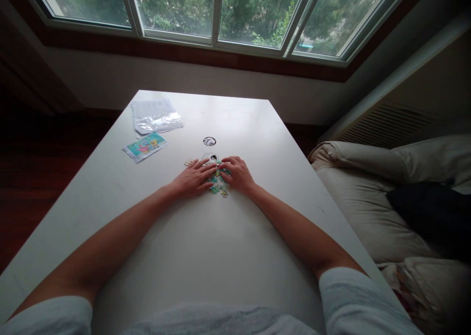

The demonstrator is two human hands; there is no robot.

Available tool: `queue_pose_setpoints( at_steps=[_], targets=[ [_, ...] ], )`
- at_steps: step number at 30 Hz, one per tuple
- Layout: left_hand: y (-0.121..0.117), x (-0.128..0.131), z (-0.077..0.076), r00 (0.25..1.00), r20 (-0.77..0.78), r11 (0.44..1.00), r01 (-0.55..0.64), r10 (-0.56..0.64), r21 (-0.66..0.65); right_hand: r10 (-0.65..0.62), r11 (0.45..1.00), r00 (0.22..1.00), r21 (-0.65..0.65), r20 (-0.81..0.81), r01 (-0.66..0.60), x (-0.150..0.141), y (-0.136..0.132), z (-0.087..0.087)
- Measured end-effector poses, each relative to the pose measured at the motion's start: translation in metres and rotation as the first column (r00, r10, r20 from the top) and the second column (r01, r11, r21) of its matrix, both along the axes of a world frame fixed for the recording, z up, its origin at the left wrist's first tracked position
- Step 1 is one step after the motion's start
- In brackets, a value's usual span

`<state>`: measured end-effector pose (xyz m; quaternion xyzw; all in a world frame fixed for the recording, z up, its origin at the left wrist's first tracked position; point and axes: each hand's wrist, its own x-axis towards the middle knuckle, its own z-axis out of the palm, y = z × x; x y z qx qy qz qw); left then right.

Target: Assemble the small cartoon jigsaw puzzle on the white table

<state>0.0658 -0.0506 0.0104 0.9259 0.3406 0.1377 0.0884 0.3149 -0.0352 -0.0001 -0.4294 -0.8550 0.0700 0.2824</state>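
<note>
A small heap of colourful jigsaw puzzle pieces (pixel 215 190) lies on the white table (pixel 221 256) between my two hands. My left hand (pixel 194 179) rests over the heap's left side, fingers stretched out and palm down. On the right, my right hand (pixel 238 174) has its fingers bent but apart, touching the heap's edge; no held piece shows. A pale puzzle piece (pixel 188 162) sits just beyond my left fingers. Part of the heap is hidden under both hands. Just behind it is a round, clear-looking object (pixel 206 157), too small to name.
Farther back lies a round disc with a dark rim (pixel 209 141). To the left are a colourful picture card (pixel 145 146) and a clear plastic bag with papers (pixel 156 116). A beige sofa (pixel 353 197) stands along the right, and a window (pixel 217 16) is ahead.
</note>
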Motion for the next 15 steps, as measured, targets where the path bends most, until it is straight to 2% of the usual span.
queue_pose_setpoints(
  at_steps=[9, 15],
  targets=[
    [-0.001, 0.0008, 0.0051, 1.0, 0.018, 1.0, 0.014, -0.015, 0.024, 0.012, 1.0, 1.0, 0.002, -0.023, -0.012, -0.0002, -0.0043, 0.0039],
    [-0.0014, 0.0004, 0.0043, 0.998, 0.053, 0.998, 0.012, -0.015, 0.054, 0.008, 0.999, 0.992, -0.035, -0.126, -0.013, 0.0046, 0.0004, 0.0017]
  ],
)
